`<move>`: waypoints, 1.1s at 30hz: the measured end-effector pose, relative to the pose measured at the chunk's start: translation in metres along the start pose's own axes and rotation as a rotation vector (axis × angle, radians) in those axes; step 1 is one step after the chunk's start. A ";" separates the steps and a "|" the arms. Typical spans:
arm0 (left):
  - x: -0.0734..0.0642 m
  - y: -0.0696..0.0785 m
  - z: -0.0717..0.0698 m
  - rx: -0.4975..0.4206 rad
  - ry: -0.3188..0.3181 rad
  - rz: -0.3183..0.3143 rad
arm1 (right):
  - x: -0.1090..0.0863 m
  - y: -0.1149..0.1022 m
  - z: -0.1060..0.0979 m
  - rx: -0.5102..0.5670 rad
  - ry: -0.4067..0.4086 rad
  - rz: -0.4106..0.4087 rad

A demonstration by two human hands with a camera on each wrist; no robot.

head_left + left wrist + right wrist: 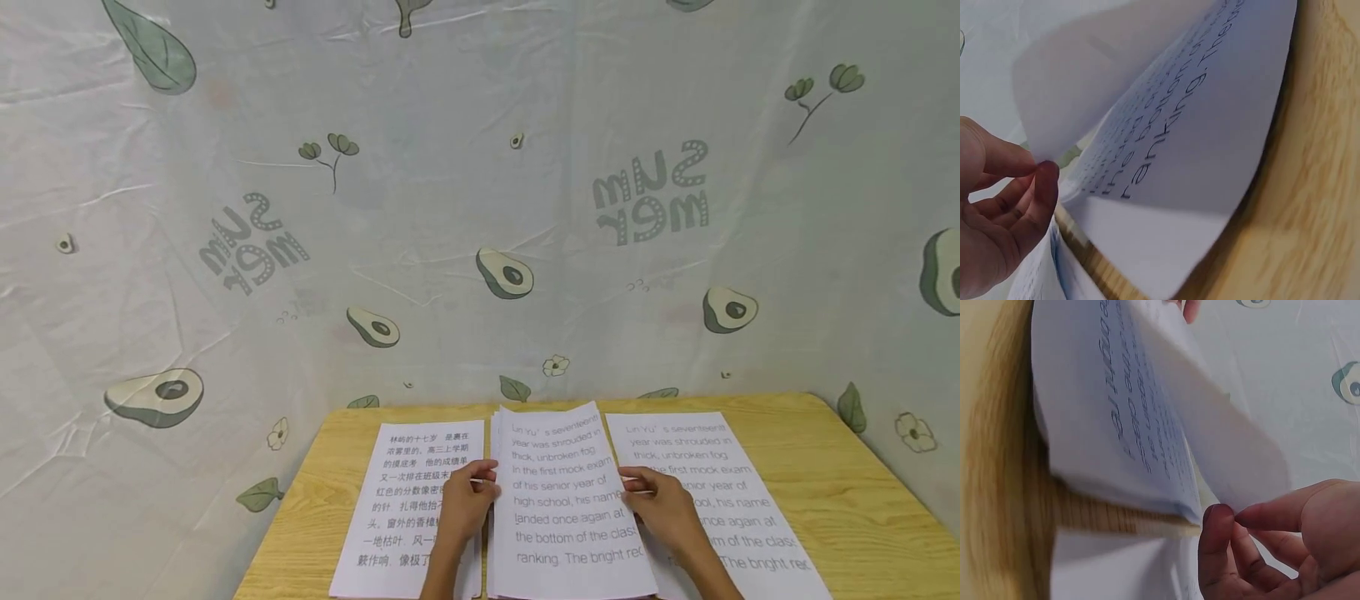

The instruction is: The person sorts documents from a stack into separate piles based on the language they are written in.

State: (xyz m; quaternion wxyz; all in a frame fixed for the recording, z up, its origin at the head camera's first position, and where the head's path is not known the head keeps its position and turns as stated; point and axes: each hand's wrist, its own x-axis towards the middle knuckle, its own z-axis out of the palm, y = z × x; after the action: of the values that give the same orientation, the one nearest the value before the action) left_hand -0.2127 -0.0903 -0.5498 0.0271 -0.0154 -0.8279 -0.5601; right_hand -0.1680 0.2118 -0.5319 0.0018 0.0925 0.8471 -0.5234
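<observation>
Both hands hold a printed sheet of paper (562, 500) by its two side edges, over the middle stack of paper (492, 567). My left hand (468, 504) pinches the left edge between thumb and fingertip, seen close in the left wrist view on the raised sheet (1104, 75). The right edge is pinched by my right hand (663, 504); its thumb and finger meet on the sheet (1235, 444) in the right wrist view. Below the raised sheet lies more paper with English print (1210, 156). The sheet's top corners curl up.
To the left lies a stack with Chinese print (405, 508), partly behind my left forearm. A stack with English print (757, 517) lies to the right, partly covered by my right hand. All rest on a wooden table (817, 450), before an avocado-patterned cloth (450, 208).
</observation>
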 end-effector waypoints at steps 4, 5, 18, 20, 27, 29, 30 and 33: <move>-0.001 0.002 0.006 -0.070 -0.008 -0.009 | 0.002 0.005 -0.010 0.037 -0.018 0.023; 0.000 0.003 0.009 -0.085 -0.010 -0.012 | 0.003 0.007 -0.013 0.042 -0.023 0.028; -0.001 0.020 0.047 -0.166 -0.015 -0.055 | 0.005 0.027 -0.056 0.069 -0.034 0.087; -0.002 0.022 0.052 -0.179 -0.012 -0.057 | 0.004 0.028 -0.061 0.062 -0.034 0.085; -0.006 0.034 0.072 -0.210 -0.004 -0.039 | 0.001 0.039 -0.081 0.057 -0.035 0.075; -0.007 0.036 0.078 -0.217 -0.004 -0.044 | 0.000 0.042 -0.088 0.061 -0.046 0.083; -0.007 0.037 0.081 -0.217 -0.004 -0.045 | 0.000 0.044 -0.091 0.064 -0.052 0.089; -0.008 0.040 0.091 -0.228 -0.004 -0.048 | 0.002 0.050 -0.103 0.063 -0.070 0.098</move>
State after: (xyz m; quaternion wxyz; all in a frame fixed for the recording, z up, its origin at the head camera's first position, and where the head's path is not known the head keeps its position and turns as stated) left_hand -0.2049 0.0094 -0.5473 0.0099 0.0004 -0.7590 -0.6510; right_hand -0.1520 0.3247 -0.5298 0.0541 0.1156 0.8241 -0.5519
